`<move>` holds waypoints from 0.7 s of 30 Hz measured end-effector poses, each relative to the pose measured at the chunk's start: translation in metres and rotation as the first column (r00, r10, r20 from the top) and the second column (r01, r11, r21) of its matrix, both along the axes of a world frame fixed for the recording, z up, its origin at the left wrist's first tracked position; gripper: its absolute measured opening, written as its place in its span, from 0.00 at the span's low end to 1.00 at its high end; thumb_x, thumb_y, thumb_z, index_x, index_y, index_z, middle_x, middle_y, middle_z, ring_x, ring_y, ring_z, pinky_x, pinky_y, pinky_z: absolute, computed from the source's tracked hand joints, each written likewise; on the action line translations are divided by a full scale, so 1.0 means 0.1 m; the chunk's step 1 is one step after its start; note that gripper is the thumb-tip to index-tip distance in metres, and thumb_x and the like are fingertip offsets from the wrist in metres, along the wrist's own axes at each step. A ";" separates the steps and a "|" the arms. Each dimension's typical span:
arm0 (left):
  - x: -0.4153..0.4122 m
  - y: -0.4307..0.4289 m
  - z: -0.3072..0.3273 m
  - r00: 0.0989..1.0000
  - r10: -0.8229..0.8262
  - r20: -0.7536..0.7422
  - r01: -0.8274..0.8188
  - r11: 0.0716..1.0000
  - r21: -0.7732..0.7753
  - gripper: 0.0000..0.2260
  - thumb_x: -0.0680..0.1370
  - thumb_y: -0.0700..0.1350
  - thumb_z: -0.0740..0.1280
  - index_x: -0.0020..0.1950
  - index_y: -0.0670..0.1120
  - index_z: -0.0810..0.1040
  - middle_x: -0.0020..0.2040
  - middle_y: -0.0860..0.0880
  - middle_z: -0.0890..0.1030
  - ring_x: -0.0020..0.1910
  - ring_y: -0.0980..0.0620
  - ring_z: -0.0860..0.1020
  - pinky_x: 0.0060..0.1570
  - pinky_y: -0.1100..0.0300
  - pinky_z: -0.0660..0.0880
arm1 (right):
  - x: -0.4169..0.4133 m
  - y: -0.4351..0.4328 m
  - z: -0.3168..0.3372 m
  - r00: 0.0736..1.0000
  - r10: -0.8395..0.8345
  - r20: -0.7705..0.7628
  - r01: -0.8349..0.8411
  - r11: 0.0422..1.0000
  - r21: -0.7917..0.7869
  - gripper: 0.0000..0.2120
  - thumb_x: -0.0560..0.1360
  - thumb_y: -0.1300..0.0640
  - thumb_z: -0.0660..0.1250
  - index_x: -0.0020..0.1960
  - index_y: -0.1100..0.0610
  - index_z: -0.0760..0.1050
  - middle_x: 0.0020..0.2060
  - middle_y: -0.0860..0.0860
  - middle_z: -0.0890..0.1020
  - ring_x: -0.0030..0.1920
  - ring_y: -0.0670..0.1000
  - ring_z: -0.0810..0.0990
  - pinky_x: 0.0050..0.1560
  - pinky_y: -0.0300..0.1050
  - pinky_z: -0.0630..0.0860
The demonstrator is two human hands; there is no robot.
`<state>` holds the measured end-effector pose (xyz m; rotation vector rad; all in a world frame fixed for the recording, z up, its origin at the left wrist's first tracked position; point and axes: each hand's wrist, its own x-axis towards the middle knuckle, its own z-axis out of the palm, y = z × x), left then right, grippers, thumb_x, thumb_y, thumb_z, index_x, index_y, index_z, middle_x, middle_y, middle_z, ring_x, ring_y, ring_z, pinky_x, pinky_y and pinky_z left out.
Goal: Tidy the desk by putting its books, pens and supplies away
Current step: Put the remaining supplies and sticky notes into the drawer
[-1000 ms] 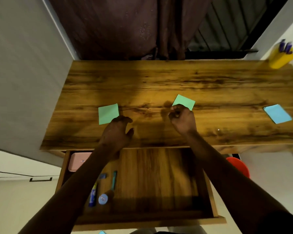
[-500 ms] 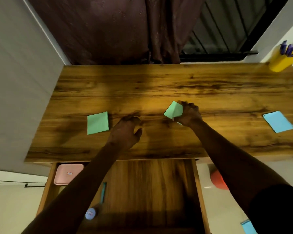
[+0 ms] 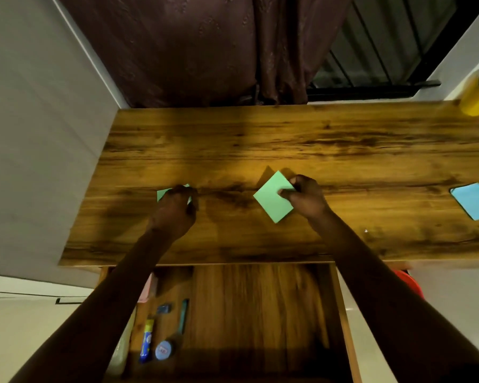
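1. My right hand [image 3: 306,199] pinches the green note [image 3: 271,201] at its right edge, and the note is tilted up off the desk [image 3: 288,134].
2. My left hand [image 3: 174,214] covers the second note [image 3: 161,193], lying flat further left. Fingers are curled over it, but I cannot tell if it's gripped.
3. I'd slip a fingertip under its edge and lift without crumpling.
4. Both should go flat into the open drawer [image 3: 340,313].
5. The blue note [image 3: 473,201] waits at far right.

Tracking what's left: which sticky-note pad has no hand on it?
The blue pad at the desk's right end; the right hand pinches one green pad, the left hand covers the other.
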<state>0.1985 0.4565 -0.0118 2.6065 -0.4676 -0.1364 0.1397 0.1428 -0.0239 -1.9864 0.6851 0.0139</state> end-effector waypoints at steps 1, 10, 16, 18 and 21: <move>0.06 0.07 -0.02 0.999 0.038 -0.030 -0.039 0.999 -0.013 0.18 0.76 0.36 0.71 0.66 0.41 0.78 0.65 0.38 0.78 0.63 0.38 0.78 0.60 0.46 0.77 | -0.07 0.12 0.05 1.000 0.007 0.021 -0.008 0.998 0.058 0.10 0.75 0.59 0.75 0.52 0.63 0.80 0.49 0.55 0.85 0.47 0.53 0.83 0.39 0.43 0.74; 0.53 0.47 -0.35 0.972 0.032 -0.232 0.022 0.973 0.228 0.37 0.78 0.48 0.71 0.82 0.43 0.56 0.80 0.42 0.62 0.77 0.40 0.62 0.76 0.48 0.61 | -0.70 0.75 0.23 0.982 0.186 0.010 -0.181 0.939 0.293 0.12 0.76 0.59 0.75 0.58 0.58 0.80 0.51 0.53 0.86 0.47 0.50 0.85 0.35 0.34 0.78; 0.49 0.51 -0.42 0.988 0.041 -0.149 -0.007 0.975 0.221 0.37 0.73 0.49 0.77 0.78 0.44 0.65 0.74 0.39 0.67 0.74 0.38 0.63 0.73 0.50 0.61 | -1.06 0.74 0.17 0.970 0.243 0.009 -0.238 0.939 0.250 0.13 0.77 0.58 0.74 0.60 0.59 0.80 0.53 0.53 0.86 0.53 0.54 0.86 0.44 0.42 0.80; 0.48 0.53 -0.38 0.981 0.079 -0.175 -0.037 0.972 0.232 0.38 0.70 0.51 0.80 0.75 0.45 0.69 0.71 0.38 0.67 0.72 0.36 0.64 0.71 0.48 0.64 | -1.17 0.71 0.16 0.971 0.238 0.008 -0.233 0.943 0.238 0.12 0.77 0.57 0.74 0.60 0.58 0.81 0.53 0.52 0.87 0.53 0.55 0.86 0.46 0.48 0.82; 0.42 0.55 -0.30 0.984 0.118 -0.135 -0.083 0.967 0.241 0.36 0.67 0.53 0.81 0.70 0.43 0.72 0.66 0.38 0.67 0.66 0.34 0.68 0.65 0.43 0.70 | -1.29 0.69 0.13 0.972 0.235 0.012 -0.231 0.946 0.228 0.10 0.77 0.57 0.75 0.57 0.55 0.82 0.51 0.52 0.87 0.52 0.54 0.86 0.53 0.57 0.83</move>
